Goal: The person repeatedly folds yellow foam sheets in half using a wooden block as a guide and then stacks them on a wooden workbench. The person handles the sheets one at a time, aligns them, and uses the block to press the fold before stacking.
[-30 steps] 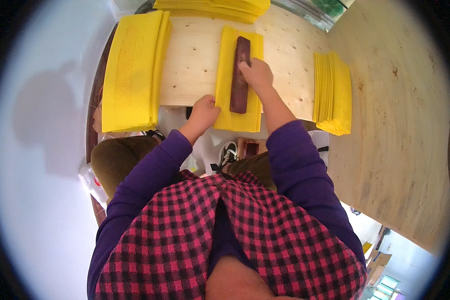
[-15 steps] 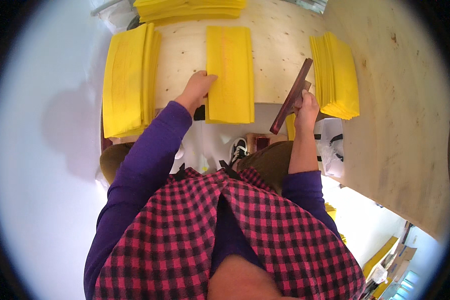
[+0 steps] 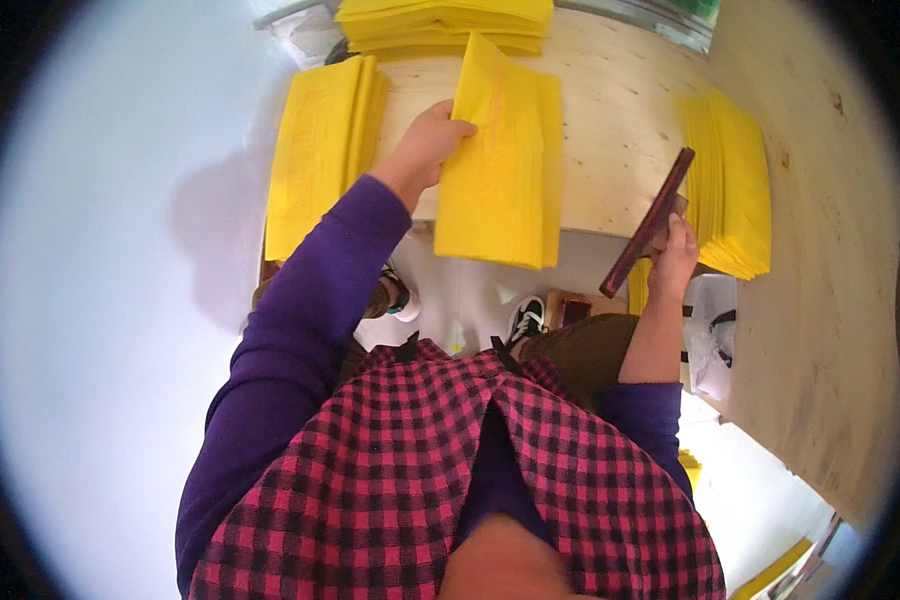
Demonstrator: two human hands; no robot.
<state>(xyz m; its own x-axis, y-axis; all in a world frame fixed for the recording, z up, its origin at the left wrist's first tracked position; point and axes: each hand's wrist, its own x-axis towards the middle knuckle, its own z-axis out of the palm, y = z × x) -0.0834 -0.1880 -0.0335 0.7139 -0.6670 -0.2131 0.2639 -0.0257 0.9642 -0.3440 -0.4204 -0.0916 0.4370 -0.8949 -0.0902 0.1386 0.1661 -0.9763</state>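
Note:
My left hand (image 3: 435, 145) pinches the left edge of a yellow fabric sheet (image 3: 485, 150), whose near end hangs over the table's front edge. That sheet is lifted and tilted above more yellow sheets (image 3: 550, 170) in the middle of the table; faint reddish marks show on its face. My right hand (image 3: 675, 258) is closed around the small wooden grip of a long, narrow, dark red-stained hand stamp (image 3: 650, 222). The stamp is held slanted in the air, left of the right-hand yellow stack. Its working face is hard to make out.
Stacks of yellow sheets stand on the plywood table (image 3: 620, 130): a left stack (image 3: 315, 160), a far stack (image 3: 450, 25) and a right stack (image 3: 735, 185). A plywood panel (image 3: 820, 250) rises at right. Below are a box with a dark red pad (image 3: 575, 312) and a white bag (image 3: 710, 340).
My left hand has raised the sheet's left edge, which lay flat with the pile before. The stamp stays in my right hand. The whole view has shifted, moving the scene rightward.

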